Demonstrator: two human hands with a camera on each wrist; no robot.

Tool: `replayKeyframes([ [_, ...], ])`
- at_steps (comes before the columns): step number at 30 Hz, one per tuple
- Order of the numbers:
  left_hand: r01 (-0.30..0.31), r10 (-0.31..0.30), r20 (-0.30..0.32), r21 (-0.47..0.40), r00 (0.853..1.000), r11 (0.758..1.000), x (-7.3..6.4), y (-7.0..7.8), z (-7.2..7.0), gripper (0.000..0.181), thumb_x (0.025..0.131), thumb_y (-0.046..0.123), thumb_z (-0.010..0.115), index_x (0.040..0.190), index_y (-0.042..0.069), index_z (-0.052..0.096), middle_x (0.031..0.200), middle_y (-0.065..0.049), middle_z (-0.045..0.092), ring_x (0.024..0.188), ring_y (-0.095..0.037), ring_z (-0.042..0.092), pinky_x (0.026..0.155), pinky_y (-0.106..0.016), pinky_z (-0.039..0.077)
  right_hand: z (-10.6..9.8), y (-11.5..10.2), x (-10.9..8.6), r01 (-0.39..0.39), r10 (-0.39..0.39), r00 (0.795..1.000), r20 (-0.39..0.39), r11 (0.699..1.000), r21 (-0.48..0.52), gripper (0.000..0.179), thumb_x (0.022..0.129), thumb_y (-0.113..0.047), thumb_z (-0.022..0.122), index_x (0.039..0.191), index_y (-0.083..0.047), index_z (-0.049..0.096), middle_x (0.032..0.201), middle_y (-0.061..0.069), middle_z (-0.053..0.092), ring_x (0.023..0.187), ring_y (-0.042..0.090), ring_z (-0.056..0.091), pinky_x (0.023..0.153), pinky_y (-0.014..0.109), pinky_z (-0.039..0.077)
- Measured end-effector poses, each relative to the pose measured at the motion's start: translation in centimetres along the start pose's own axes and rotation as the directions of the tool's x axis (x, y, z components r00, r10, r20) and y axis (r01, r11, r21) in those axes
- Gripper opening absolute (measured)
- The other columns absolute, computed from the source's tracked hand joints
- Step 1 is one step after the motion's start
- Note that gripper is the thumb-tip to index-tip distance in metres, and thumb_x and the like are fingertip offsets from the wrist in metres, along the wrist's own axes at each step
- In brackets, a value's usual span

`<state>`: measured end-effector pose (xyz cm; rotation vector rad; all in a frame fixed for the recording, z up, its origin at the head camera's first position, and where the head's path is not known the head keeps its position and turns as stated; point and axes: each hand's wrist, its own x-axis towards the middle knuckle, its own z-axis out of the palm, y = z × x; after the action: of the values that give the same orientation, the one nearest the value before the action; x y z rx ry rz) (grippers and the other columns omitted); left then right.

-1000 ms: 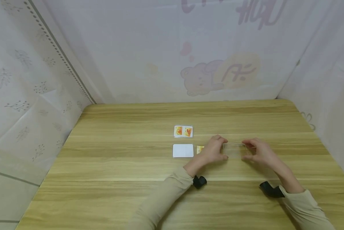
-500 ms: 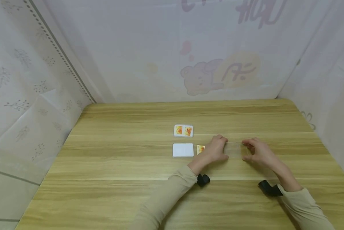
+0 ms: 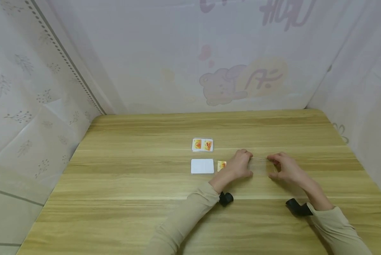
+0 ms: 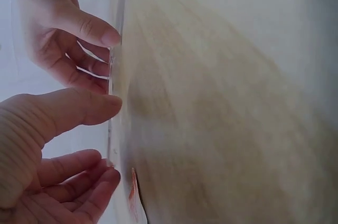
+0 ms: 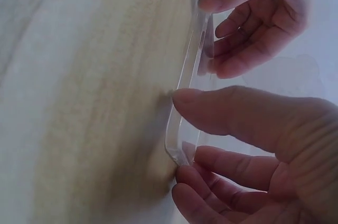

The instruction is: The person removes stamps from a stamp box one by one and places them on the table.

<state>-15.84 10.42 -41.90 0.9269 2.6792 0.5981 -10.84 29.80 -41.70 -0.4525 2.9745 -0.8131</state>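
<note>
A clear rectangular plastic cover point(image 3: 259, 165) spans the gap between the two hands, right of centre on the table. The left hand point(image 3: 239, 164) pinches its left end between thumb and fingers. At the opposite end, the right hand point(image 3: 284, 166) holds it by the edges, and the right wrist view shows its raised transparent rim point(image 5: 174, 123) between thumb and fingers. Close beside the left hand lies a small yellow printed card point(image 3: 221, 165), partly hidden by that hand. Further left is a plain white rectangular card point(image 3: 202, 166).
Behind the white card lies a clear case point(image 3: 202, 145) with two orange-and-yellow pictures in it. Black wrist mounts point(image 3: 226, 199) hang below both forearms. A printed curtain point(image 3: 165, 56) rises at the wooden table's point(image 3: 130, 177) back edge.
The left hand and forearm have shifted slightly right, uncovering more of the small yellow card. Both hands keep hold of the clear cover, whose outline looks a little different.
</note>
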Motion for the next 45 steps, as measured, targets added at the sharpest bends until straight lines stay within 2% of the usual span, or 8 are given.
replayKeyframes([
  [12,-0.119,0.116,-0.048,-0.072,0.992,0.99,-0.1,-0.6,-0.9,0.06,0.071,0.018,0.08,0.124,-0.001,0.057,0.119,-0.007,0.056,0.109,-0.015,0.052,0.093,-0.014,0.038,-0.9,0.1,-0.1,0.05,-0.05,0.999,0.019,0.998,0.034,0.06,0.064,-0.006,0.082,0.113,0.013,0.054,0.102,0.023,0.054,0.091,0.035,0.054,0.077,0.048,0.047],
  [17,-0.138,0.131,-0.064,-0.108,0.989,0.984,-0.4,-0.7,-1.6,0.061,0.07,0.018,0.081,0.123,-0.001,0.057,0.118,-0.008,0.057,0.107,-0.015,0.053,0.092,-0.014,0.039,-1.1,0.2,-0.3,0.137,-0.136,0.991,-0.02,0.989,0.062,0.056,0.066,-0.003,0.081,0.113,0.013,0.053,0.104,0.023,0.056,0.091,0.037,0.057,0.078,0.049,0.05],
  [21,-0.165,0.153,-0.088,-0.142,0.984,0.976,-0.7,-1.0,-2.0,0.06,0.07,0.017,0.081,0.123,-0.002,0.057,0.118,-0.009,0.057,0.107,-0.016,0.053,0.091,-0.015,0.04,-1.1,0.3,-0.5,0.215,-0.21,0.974,-0.087,0.975,0.052,0.056,0.066,0.002,0.08,0.113,0.012,0.054,0.103,0.021,0.058,0.089,0.032,0.058,0.075,0.044,0.052],
  [24,-0.187,0.168,-0.108,-0.193,0.98,0.963,-1.0,-1.1,-2.3,0.059,0.071,0.014,0.08,0.123,-0.003,0.056,0.119,-0.009,0.056,0.108,-0.018,0.053,0.089,-0.016,0.041,-1.2,0.3,-0.7,0.252,-0.241,0.961,-0.136,0.966,0.065,0.059,0.064,0.005,0.08,0.116,0.011,0.053,0.102,0.018,0.057,0.09,0.025,0.056,0.079,0.026,0.051],
  [27,-0.199,0.175,-0.118,-0.236,0.977,0.951,-1.3,-1.3,-2.8,0.059,0.072,0.013,0.079,0.124,-0.003,0.055,0.121,-0.009,0.055,0.109,-0.019,0.052,0.087,-0.016,0.041,-1.5,0.0,-0.8,0.29,-0.271,0.945,-0.184,0.953,0.088,0.062,0.063,0.011,0.079,0.118,0.011,0.052,0.104,0.018,0.056,0.091,0.02,0.054,0.084,0.009,0.043],
  [29,-0.209,0.182,-0.125,-0.25,0.975,0.945,-1.5,-1.3,-3.2,0.06,0.073,0.013,0.079,0.124,-0.003,0.055,0.121,-0.009,0.055,0.109,-0.019,0.051,0.086,-0.016,0.041,-1.7,-0.3,-0.9,0.31,-0.285,0.936,-0.206,0.946,0.1,0.064,0.062,0.013,0.078,0.119,0.011,0.052,0.107,0.019,0.056,0.093,0.017,0.053,0.086,0.004,0.037],
  [38,-0.271,0.227,-0.183,-0.274,0.957,0.923,-2.4,-1.8,-3.9,0.058,0.072,0.012,0.078,0.123,-0.004,0.056,0.119,-0.011,0.056,0.107,-0.02,0.052,0.085,-0.018,0.041,-2.0,-1.0,-0.8,0.355,-0.329,0.913,-0.242,0.932,0.071,0.067,0.057,0.013,0.081,0.118,0.01,0.053,0.11,0.02,0.055,0.095,0.015,0.054,0.087,0.004,0.037],
  [45,-0.256,0.214,-0.172,-0.282,0.962,0.925,-3.1,-2.2,-4.5,0.058,0.074,0.012,0.077,0.125,-0.003,0.054,0.124,-0.009,0.054,0.11,-0.02,0.05,0.087,-0.021,0.042,-1.8,-1.7,-0.4,0.373,-0.343,0.902,-0.263,0.925,0.073,0.069,0.056,0.012,0.082,0.119,0.008,0.054,0.11,0.018,0.056,0.096,0.013,0.055,0.087,0.005,0.039],
])
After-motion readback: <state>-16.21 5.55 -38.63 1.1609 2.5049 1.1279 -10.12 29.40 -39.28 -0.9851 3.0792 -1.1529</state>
